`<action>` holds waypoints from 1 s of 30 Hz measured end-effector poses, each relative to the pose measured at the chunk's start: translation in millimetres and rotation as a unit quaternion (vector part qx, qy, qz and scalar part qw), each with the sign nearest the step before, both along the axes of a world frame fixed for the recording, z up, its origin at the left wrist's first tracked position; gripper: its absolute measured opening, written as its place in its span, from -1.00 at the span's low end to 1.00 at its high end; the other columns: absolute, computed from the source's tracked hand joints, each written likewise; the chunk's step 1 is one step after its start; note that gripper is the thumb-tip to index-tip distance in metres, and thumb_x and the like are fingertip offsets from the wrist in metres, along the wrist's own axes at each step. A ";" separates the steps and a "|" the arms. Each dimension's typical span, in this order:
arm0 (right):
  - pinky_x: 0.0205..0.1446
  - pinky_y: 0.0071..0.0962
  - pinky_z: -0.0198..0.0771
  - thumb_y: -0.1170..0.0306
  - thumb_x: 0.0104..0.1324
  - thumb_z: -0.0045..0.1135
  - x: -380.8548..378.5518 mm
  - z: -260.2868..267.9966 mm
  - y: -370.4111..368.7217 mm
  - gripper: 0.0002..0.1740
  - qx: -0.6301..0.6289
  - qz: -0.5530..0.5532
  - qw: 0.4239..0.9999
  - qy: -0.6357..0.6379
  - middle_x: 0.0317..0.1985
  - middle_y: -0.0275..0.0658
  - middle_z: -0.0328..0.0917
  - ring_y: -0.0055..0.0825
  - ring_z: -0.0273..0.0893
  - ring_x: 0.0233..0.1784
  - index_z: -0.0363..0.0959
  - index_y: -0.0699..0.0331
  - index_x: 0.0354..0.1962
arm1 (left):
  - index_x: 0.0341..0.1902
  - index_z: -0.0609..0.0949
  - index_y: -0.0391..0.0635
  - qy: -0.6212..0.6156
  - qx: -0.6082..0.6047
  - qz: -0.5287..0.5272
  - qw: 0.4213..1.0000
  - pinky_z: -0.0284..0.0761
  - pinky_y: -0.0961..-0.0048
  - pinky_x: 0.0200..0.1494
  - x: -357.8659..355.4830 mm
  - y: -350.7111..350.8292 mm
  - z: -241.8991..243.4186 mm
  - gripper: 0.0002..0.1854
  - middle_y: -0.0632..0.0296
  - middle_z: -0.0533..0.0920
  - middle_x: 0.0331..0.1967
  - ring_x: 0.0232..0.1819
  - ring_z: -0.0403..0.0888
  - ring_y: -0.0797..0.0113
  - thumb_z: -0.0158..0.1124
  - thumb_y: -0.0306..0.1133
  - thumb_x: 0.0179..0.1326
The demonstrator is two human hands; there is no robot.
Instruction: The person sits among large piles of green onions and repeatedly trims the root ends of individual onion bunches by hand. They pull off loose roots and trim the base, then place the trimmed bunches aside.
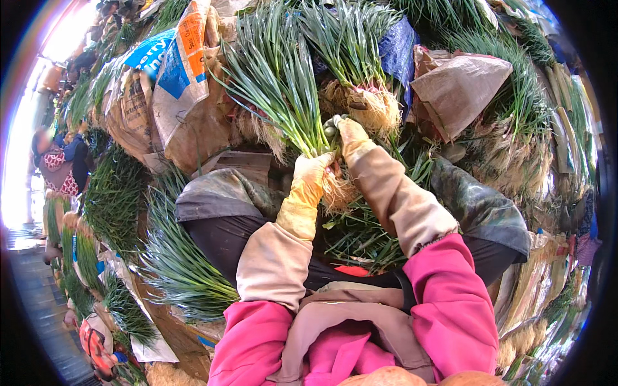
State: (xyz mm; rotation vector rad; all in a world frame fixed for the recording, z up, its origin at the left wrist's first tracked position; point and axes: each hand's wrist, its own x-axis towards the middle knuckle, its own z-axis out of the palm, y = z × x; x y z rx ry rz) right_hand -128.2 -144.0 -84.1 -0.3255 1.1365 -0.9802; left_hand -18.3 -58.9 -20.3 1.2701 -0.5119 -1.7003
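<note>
My left hand (313,173), in a yellowish glove, is closed around the lower stems of a bunch of green onion plants (285,87). The leaves fan up and away, and pale roots (338,190) hang below the fist. My right hand (343,130), in a worn glove, has its fingers bent at the right side of the same stems; whether it grips any stalk cannot be told. Just beyond it lies another bunch with reddish bulbs and matted roots (376,106). Cut green leaves (367,236) lie between my legs.
Printed sacks (181,58) stand at the upper left, a brown sheet (458,91) at the upper right. More onion plants lie by my left leg (188,270) and at the right (512,140). One person (63,161) is at the far left, another (99,345) at the lower left.
</note>
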 end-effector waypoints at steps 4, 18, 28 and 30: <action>-0.60 -0.55 0.12 0.18 0.32 -0.08 7.3 14.9 -23.4 -0.69 -0.164 0.017 0.947 0.277 -0.70 -0.39 0.34 -0.62 0.17 -0.69 0.46 0.23 -0.40 | -0.34 0.55 -0.27 0.026 -0.023 -0.033 0.999 0.42 0.54 -0.64 -1.7 3.4 6.7 -0.91 0.15 0.56 -0.61 -0.69 0.48 0.40 0.22 -0.57 0.05; -0.02 -0.62 0.39 0.39 0.34 -0.14 -50.4 38.4 60.5 -0.73 -0.074 0.452 0.852 -0.254 -0.13 -0.27 0.52 -0.58 0.49 -0.10 0.42 0.31 -0.08 | -0.17 0.52 -0.20 0.373 -0.003 0.049 0.927 0.54 0.41 -0.41 2.6 4.4 53.1 -0.85 0.20 0.60 -0.38 -0.35 0.59 0.30 0.10 -0.54 0.17; -0.07 -0.41 0.40 0.26 0.20 0.08 -81.3 101.9 18.0 -0.71 -0.247 0.535 0.510 0.626 -0.18 -0.13 0.49 -0.33 0.48 -0.14 0.44 0.24 -0.18 | -0.19 0.49 -0.19 0.284 -0.064 0.049 0.955 0.45 0.37 -0.53 -0.8 -5.3 51.8 -0.82 0.21 0.56 -0.51 -0.58 0.48 0.35 0.18 -0.50 0.11; -0.09 -0.37 0.40 0.23 0.17 0.12 -75.8 113.4 -18.7 -0.70 -0.323 0.359 0.470 0.739 -0.19 -0.10 0.48 -0.28 0.48 -0.15 0.45 0.23 -0.20 | -0.14 0.49 -0.20 0.296 -0.027 0.050 0.953 0.45 0.34 -0.57 -4.3 -11.7 37.0 -0.77 0.18 0.58 -0.49 -0.56 0.52 0.32 0.19 -0.52 0.11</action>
